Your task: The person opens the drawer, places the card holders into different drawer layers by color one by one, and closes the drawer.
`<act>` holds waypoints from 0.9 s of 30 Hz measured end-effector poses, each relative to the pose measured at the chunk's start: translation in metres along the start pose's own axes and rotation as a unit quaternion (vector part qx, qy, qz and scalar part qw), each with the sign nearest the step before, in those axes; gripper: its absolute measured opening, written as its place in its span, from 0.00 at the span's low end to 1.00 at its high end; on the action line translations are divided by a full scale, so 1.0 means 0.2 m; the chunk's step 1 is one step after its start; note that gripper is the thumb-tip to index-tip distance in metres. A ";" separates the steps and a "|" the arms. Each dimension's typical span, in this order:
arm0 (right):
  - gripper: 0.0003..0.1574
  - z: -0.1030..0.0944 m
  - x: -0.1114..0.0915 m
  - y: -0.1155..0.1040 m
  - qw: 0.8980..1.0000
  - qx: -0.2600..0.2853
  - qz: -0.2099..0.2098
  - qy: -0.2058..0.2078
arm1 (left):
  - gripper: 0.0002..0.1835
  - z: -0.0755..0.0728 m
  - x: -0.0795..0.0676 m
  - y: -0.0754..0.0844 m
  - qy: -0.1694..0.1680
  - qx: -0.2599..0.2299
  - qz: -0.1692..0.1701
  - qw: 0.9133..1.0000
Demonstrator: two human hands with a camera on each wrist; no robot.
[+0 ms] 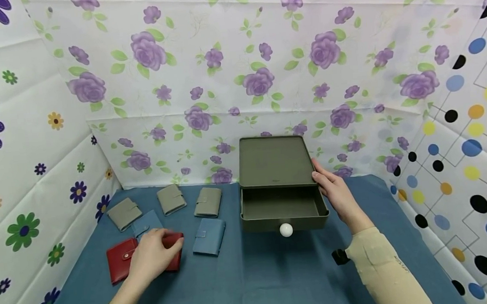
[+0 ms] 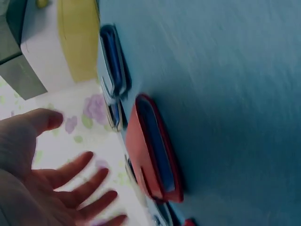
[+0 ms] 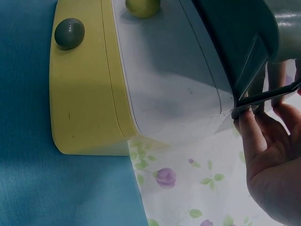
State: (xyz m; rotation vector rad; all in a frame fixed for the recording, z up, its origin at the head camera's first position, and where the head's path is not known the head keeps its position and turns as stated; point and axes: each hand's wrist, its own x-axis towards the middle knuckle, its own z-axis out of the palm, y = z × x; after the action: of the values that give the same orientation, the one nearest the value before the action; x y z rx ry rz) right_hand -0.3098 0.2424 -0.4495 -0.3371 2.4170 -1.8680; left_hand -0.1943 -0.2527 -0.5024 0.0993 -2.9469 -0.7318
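Head cam looks fwd/down at tbl [image 1: 210, 286]; L/R wrist cams, closer, tilted, share drawer box [image 3: 164, 75].

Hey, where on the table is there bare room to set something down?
Bare blue cloth lies in front of the open drawer, and between the right hand and the dotted wall. It's crowded around the left hand, among the wallets.

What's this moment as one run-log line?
left hand: over the rightmost red wallet, not gripping it | right hand: touching right side of drawer unit | top drawer: pulled out
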 end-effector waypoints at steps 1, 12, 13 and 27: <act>0.40 0.00 0.00 0.00 1.000 0.001 0.000 0.000 | 0.29 0.00 0.01 -0.01 0.001 0.019 0.001 1.000; 0.38 0.00 0.00 0.00 1.000 0.005 -0.001 0.001 | 0.44 -0.01 0.06 -0.11 -0.078 0.155 -0.053 0.983; 0.38 0.00 0.00 0.01 1.000 0.005 -0.003 0.001 | 0.45 -0.02 0.06 -0.11 -0.084 0.158 -0.056 0.982; 0.38 0.00 0.00 0.01 1.000 0.001 -0.002 0.006 | 0.48 0.03 0.07 -0.09 -0.117 0.196 -0.068 0.971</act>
State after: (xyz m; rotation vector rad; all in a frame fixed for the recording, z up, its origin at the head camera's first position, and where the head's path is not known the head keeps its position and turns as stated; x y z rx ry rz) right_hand -0.3108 0.2421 -0.4509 -0.3324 2.4253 -1.8791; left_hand -0.2091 -0.2667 -0.5156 0.2644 -3.2988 -0.1707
